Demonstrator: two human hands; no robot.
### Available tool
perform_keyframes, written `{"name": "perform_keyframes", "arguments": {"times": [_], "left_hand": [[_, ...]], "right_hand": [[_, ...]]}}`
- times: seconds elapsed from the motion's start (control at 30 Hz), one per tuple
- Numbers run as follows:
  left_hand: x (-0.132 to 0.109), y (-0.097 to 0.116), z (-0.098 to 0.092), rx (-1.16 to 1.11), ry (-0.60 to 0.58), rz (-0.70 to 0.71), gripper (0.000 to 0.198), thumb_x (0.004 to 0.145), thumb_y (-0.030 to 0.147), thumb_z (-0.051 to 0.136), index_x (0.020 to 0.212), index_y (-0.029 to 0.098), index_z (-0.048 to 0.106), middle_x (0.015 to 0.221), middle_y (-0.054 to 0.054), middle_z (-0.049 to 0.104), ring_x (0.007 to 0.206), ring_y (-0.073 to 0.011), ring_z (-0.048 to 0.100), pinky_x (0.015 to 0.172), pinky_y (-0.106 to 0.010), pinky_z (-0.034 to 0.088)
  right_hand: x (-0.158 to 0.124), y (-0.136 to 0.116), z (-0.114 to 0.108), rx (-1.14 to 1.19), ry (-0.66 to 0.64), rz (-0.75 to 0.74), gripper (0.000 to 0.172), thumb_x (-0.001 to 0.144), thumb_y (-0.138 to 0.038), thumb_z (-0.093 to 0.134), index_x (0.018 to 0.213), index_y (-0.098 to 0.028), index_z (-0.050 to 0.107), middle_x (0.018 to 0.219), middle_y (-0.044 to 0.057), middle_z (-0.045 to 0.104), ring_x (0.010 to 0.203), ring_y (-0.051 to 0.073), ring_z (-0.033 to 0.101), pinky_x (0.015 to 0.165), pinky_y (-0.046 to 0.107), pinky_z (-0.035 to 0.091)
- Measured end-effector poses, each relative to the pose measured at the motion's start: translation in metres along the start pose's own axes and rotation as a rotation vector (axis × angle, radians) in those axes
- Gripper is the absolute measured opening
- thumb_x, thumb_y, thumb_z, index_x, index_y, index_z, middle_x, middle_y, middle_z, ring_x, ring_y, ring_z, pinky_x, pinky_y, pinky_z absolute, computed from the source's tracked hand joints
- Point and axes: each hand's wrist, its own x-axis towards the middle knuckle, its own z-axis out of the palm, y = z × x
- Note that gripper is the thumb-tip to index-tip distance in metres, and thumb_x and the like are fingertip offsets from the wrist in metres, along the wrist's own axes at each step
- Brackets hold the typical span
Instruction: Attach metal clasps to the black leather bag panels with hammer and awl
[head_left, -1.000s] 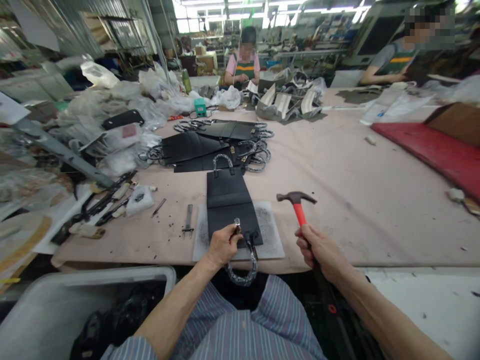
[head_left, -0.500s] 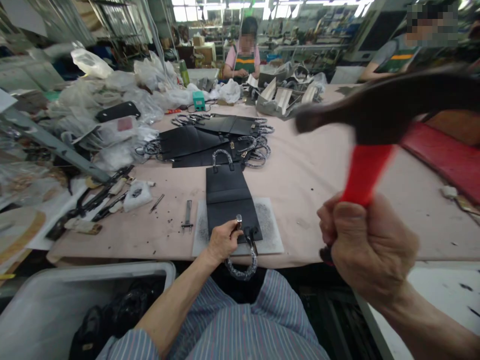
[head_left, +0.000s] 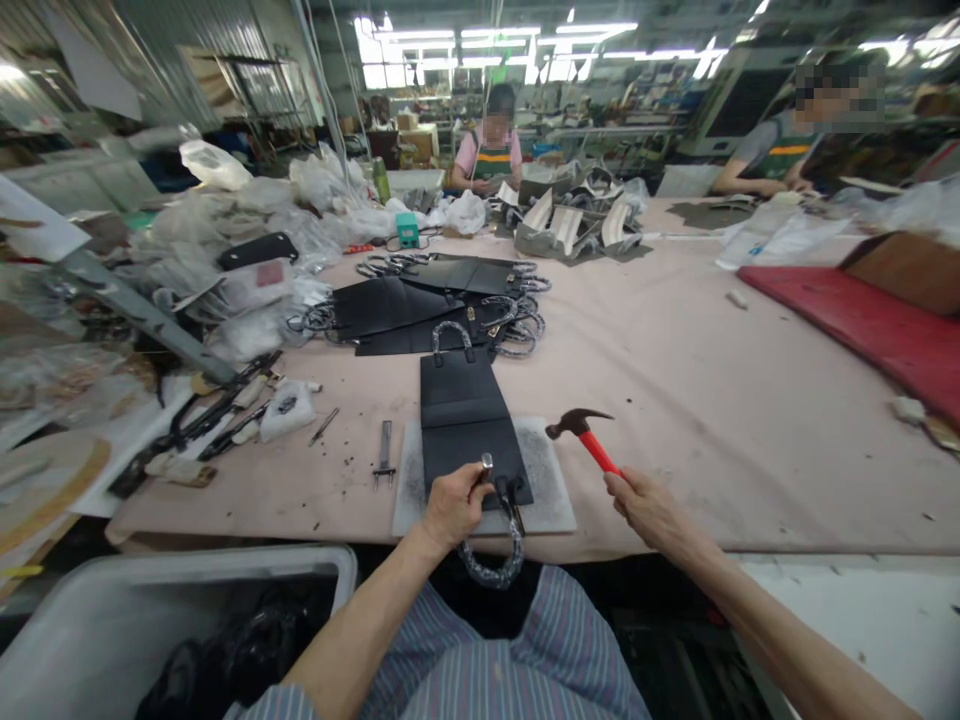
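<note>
My left hand (head_left: 456, 508) grips a short metal punch (head_left: 487, 464) upright on a black leather bag panel (head_left: 465, 400); its lower end is hidden by my fingers. Wrapped handles are fixed at both ends of the panel, and the near handle (head_left: 491, 575) hangs over the table edge. Beneath the panel lies a pale slab (head_left: 551, 490) with dark marks. To the right, my right hand (head_left: 649, 505) is closed round the red grip of a claw hammer (head_left: 596, 450), its head just past the slab's right edge. A two-pronged metal tool (head_left: 385, 455) rests left of the slab.
More black panels with handles (head_left: 405, 305) are stacked behind. Plastic bags (head_left: 255, 200) pile up at left, above loose tools (head_left: 217, 420). A grey bin (head_left: 225, 560) stands at front left. A red board (head_left: 847, 320) lies right. Two co-workers sit across the table.
My right hand has swung the hammer down from high and close to the camera to low beside the slab. My left hand keeps the punch on the panel. The view has tilted up slightly.
</note>
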Motion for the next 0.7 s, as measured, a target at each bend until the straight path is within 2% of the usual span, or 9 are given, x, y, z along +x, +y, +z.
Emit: {"name": "perform_keyframes", "arguments": {"times": [0.07,0.13,0.17,0.23,0.3,0.37,0.43,0.6,0.7], "left_hand": [[0.0,0.001,0.0,0.01,0.012,-0.001,0.017,0.089,0.014,0.064,0.104,0.022,0.068,0.096,-0.004,0.077,0.089,-0.0203,0.075,0.083,-0.029,0.059],[-0.001,0.002,-0.002,0.023,0.007,-0.01,0.015,0.09,0.015,0.064,0.103,0.022,0.068,0.095,-0.005,0.077,0.089,-0.0207,0.075,0.082,-0.029,0.059],[-0.001,0.003,-0.003,0.025,-0.001,-0.018,0.013,0.091,0.016,0.064,0.102,0.021,0.067,0.095,-0.005,0.076,0.089,-0.0209,0.075,0.081,-0.03,0.059],[0.0,0.006,-0.006,0.019,-0.031,-0.045,0.01,0.093,0.019,0.064,0.102,0.021,0.067,0.096,-0.005,0.076,0.089,-0.0209,0.074,0.082,-0.03,0.058],[0.002,0.009,-0.009,0.01,-0.064,-0.075,0.01,0.094,0.022,0.063,0.104,0.021,0.066,0.097,-0.005,0.076,0.09,-0.0207,0.074,0.083,-0.031,0.057],[0.003,0.01,-0.011,0.006,-0.087,-0.097,0.012,0.094,0.025,0.063,0.105,0.021,0.067,0.1,-0.006,0.076,0.092,-0.021,0.074,0.084,-0.031,0.057],[0.004,0.01,-0.012,-0.005,-0.1,-0.105,0.013,0.094,0.026,0.064,0.106,0.022,0.067,0.1,-0.006,0.076,0.093,-0.0213,0.074,0.086,-0.032,0.057],[0.006,0.01,-0.009,-0.057,-0.079,-0.16,0.011,0.092,0.026,0.062,0.1,0.023,0.07,0.095,-0.004,0.077,0.09,-0.0203,0.073,0.087,-0.032,0.056],[0.014,0.009,-0.006,-0.193,-0.001,-0.342,0.014,0.092,0.035,0.063,0.095,0.022,0.068,0.09,-0.004,0.076,0.087,-0.0198,0.074,0.084,-0.032,0.058]], "right_hand": [[0.009,0.021,0.016,-0.133,0.051,0.029,0.031,0.099,-0.038,0.039,0.073,-0.024,0.051,0.06,0.003,0.057,0.059,0.02,0.056,0.058,0.031,0.041],[0.01,0.025,0.028,-0.232,0.118,0.024,0.025,0.098,-0.035,0.042,0.09,-0.02,0.06,0.08,0.01,0.066,0.073,0.025,0.062,0.066,0.036,0.046],[0.01,0.021,0.032,-0.252,0.156,-0.013,0.026,0.098,-0.034,0.043,0.103,-0.018,0.062,0.096,0.015,0.068,0.085,0.028,0.064,0.073,0.04,0.049],[0.007,0.002,0.042,-0.251,0.237,-0.172,0.036,0.098,-0.032,0.044,0.126,-0.014,0.057,0.127,0.021,0.062,0.111,0.033,0.061,0.091,0.047,0.048],[0.004,-0.023,0.055,-0.224,0.293,-0.396,0.041,0.099,-0.032,0.047,0.135,-0.015,0.053,0.141,0.02,0.055,0.127,0.034,0.054,0.103,0.05,0.044],[0.002,-0.048,0.072,-0.165,0.265,-0.574,0.038,0.1,-0.031,0.048,0.135,-0.018,0.056,0.14,0.016,0.057,0.129,0.032,0.052,0.106,0.05,0.043],[0.002,-0.065,0.091,-0.131,0.214,-0.647,0.031,0.101,-0.028,0.047,0.127,-0.02,0.062,0.135,0.014,0.061,0.124,0.031,0.055,0.103,0.049,0.044],[0.0,-0.072,0.116,-0.104,0.215,-0.595,0.025,0.098,-0.022,0.049,0.115,-0.02,0.068,0.128,0.012,0.062,0.12,0.031,0.053,0.102,0.05,0.041],[0.001,-0.068,0.116,-0.085,0.212,-0.603,0.025,0.097,-0.022,0.051,0.116,-0.021,0.068,0.129,0.012,0.061,0.119,0.03,0.052,0.102,0.049,0.04]]}}
